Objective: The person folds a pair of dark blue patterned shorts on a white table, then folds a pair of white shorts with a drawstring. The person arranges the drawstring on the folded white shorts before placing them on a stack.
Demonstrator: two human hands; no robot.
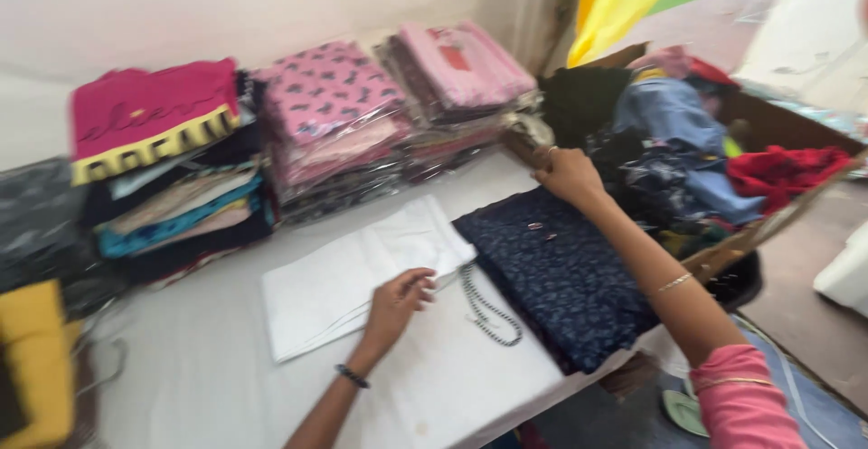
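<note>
My left hand rests on the edge of a flat white sheet lying on the white table, fingers bent on the sheet's near corner; a dark bracelet is on that wrist. A black-and-white bead string lies just right of that hand. My right hand reaches across to the far top edge of a folded dark blue patterned garment and grips it, beside a box of loose clothes. A pink sleeve and thin bangles show on that arm.
Stacks of folded clothes stand along the back: a magenta-topped pile, pink patterned packs in clear wrap and pink packs. A cardboard box of jumbled clothes sits at right. A yellow object is at left.
</note>
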